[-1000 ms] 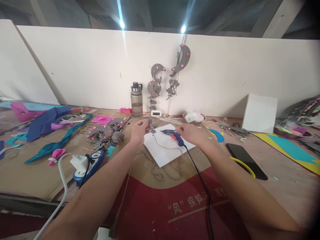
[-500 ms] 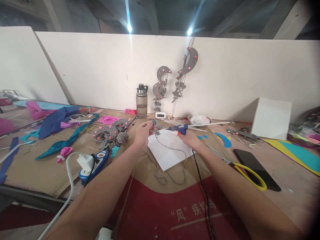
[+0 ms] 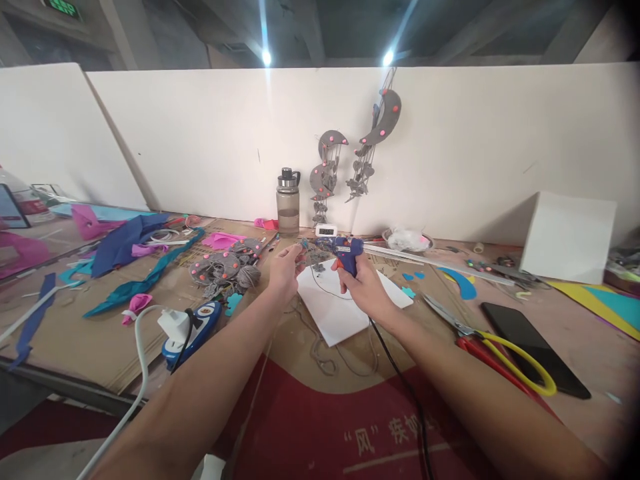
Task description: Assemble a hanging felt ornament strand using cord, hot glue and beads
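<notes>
My right hand [image 3: 357,280] is closed around the handle of a blue glue gun [image 3: 349,252], whose nozzle points left. A clear glue stick trails from its back end. My left hand [image 3: 286,272] pinches a small blue-grey piece [image 3: 305,245] close to the nozzle; its exact kind is too small to tell. Grey yarn [image 3: 320,353] hangs from near the fingers and loops over the cardboard. Beneath both hands lies a white sheet [image 3: 333,320], partly covered by my right hand. The gun's black cord [image 3: 395,360] runs down toward me.
Yellow-handled scissors [image 3: 465,330] and a black phone [image 3: 533,347] lie at right. A blue power strip [image 3: 200,327], a grey yarn bundle with pink dots [image 3: 227,267] and felt strips [image 3: 150,277] are at left. A water bottle [image 3: 288,207] stands by the white partition [image 3: 210,147].
My right hand has brought the glue gun left, its nozzle now close to the piece in my left hand. The gun's handle shows more fully. The view has shifted slightly.
</notes>
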Available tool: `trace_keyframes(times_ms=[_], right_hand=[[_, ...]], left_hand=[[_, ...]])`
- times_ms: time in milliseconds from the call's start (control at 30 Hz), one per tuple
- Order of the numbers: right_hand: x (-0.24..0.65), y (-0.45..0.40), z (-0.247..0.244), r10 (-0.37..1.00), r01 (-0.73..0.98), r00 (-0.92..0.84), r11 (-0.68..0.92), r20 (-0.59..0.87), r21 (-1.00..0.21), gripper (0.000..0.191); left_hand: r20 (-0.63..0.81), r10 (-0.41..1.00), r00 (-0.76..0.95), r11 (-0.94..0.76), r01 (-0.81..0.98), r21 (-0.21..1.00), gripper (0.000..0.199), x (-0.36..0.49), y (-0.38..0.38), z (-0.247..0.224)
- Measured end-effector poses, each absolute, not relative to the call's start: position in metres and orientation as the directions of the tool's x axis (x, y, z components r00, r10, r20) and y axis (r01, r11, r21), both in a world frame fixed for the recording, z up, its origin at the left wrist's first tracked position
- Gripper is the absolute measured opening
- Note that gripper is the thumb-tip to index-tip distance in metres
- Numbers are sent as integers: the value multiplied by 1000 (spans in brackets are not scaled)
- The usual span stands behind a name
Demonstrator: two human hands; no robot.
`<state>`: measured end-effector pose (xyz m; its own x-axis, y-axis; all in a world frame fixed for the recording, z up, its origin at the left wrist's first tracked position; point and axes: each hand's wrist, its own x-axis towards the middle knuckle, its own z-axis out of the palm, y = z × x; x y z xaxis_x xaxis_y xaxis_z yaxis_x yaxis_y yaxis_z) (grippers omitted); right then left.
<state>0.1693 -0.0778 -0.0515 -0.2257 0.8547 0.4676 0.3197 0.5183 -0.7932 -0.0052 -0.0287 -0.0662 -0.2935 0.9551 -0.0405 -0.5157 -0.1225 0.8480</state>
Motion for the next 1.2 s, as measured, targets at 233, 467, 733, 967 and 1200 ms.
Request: trace_keyframes(times_ms=[233, 467, 733, 967, 1200], right_hand=[[168, -79, -50, 852, 452, -236, 522, 468, -723, 20], [166, -80, -51, 854, 499, -221, 515, 472, -698, 18], [163, -83, -48, 844, 609, -199, 504, 497, -612, 21], [162, -83, -50, 834, 624, -208, 516, 512, -586, 22], [161, -85, -49, 840, 625, -183, 500, 510, -600, 25]], left_hand=[[-24, 964, -265, -123, -523, 843, 27, -1, -32, -63], [33, 957, -288, -166, -450, 877, 30, 1, -32, -64], [68, 944, -321, -194, -380, 905, 30, 3, -34, -64], [69, 942, -327, -197, -374, 907, 30, 3, -34, -64], [56, 944, -326, -185, -382, 905, 30, 3, -34, -64]])
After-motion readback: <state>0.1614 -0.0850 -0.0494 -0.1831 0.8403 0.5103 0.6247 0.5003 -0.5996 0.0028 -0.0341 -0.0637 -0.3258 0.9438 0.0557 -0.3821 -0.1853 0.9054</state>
